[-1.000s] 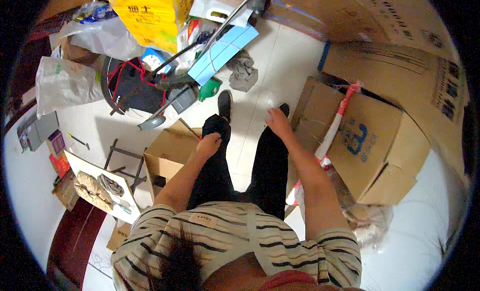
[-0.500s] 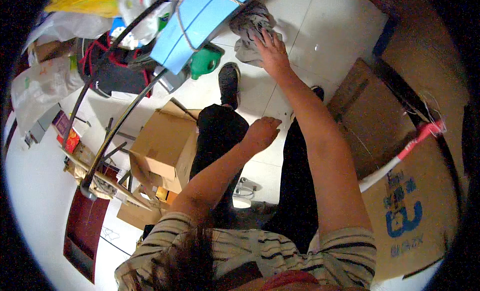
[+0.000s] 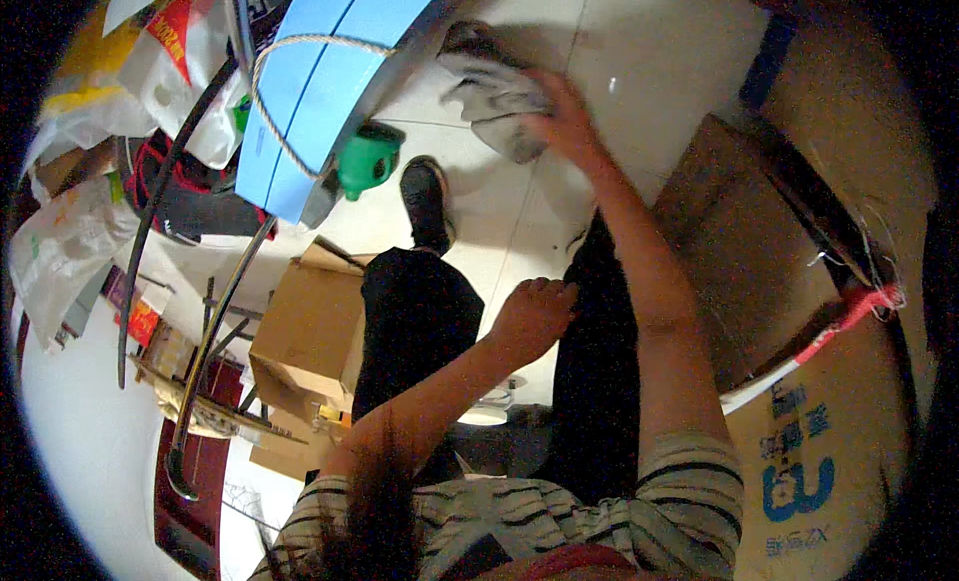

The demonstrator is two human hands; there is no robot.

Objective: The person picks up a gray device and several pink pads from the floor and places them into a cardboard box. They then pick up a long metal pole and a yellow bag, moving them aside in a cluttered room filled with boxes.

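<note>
Two brown cardboard containers flank the green jug (image 3: 368, 161): a smaller box (image 3: 310, 326) nearer the person and leftward, a larger carton (image 3: 724, 241) well to its right; their contents are hard to make out. Plastic bags (image 3: 75, 243) crowd its left. Right of the jug is the grey cloth (image 3: 494, 99), its edge pinched between thumb and fingers of the blurred right hand (image 3: 567, 126). Nearer the person than the jug, the left hand (image 3: 534, 319) curls loosely, palm hidden, so any hold cannot be told. Pale floor tiles (image 3: 524, 206) surround the jug.
</note>
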